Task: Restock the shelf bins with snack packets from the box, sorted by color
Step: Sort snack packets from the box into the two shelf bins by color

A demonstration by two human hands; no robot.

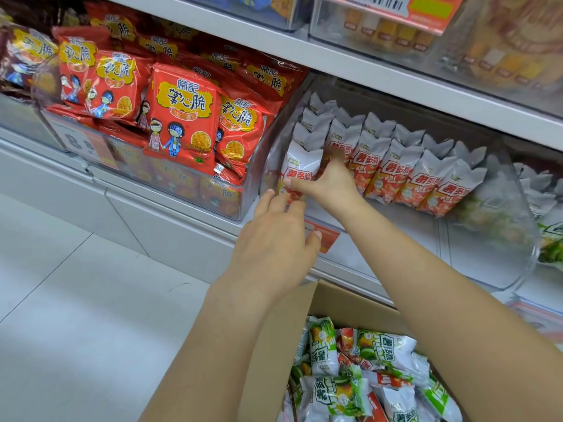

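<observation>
A: Far left, at nine o'clock?
B: Red packets heaped in a clear bin.
A: Centre?
B: Left hand, fingers relaxed, just touching a red-and-white packet; right hand pinching that same packet, upright in the middle bin.
A: Five o'clock?
B: Cardboard box, green and red packets jumbled inside.

We see one head view, close above the cardboard box, facing forward and down at the shelf bins beyond it.
</observation>
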